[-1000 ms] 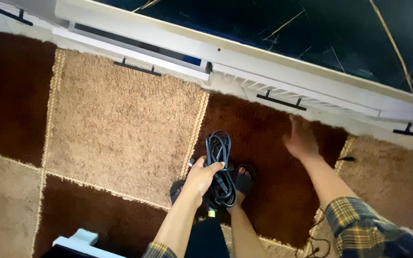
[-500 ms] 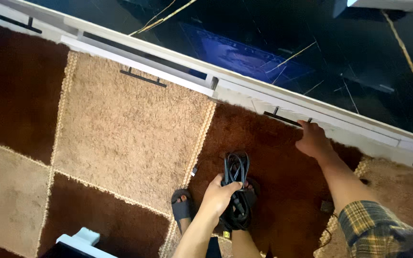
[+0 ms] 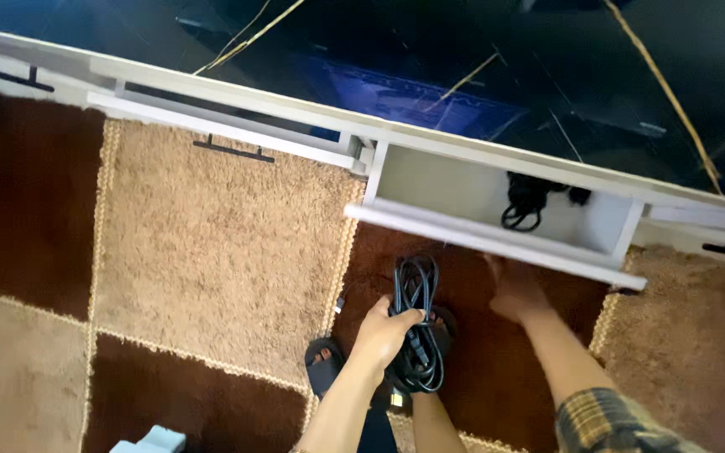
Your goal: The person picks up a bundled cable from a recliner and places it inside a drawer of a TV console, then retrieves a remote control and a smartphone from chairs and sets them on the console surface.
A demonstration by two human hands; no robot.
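The left hand (image 3: 383,331) grips a coiled black cable (image 3: 417,327), light and floppy, best held mid-bundle; the right hand (image 3: 513,289) holds the open drawer (image 3: 497,239) underneath.

Daylight, fairly bright, soft, coming from the right side of frame: the carpet (image 3: 211,243) is well exposed, tan squares near washed out, brown squares holding detail. The glossy black cabinet top (image 3: 480,59) reads very dark, with faint bluish reflection and thin bright streaks of glare. The open white drawer (image 3: 497,239) is evenly lit inside; its front edge throws a soft shadow onto the carpet and over the right hand (image 3: 513,289). The left hand (image 3: 383,331) and coiled black cable (image 3: 417,335) are lit but slightly soft. Mild motion blur overall, strongest at the drawer front. Wide-angle skew: cabinet lines run diagonally. Compression smear in the dark areas.
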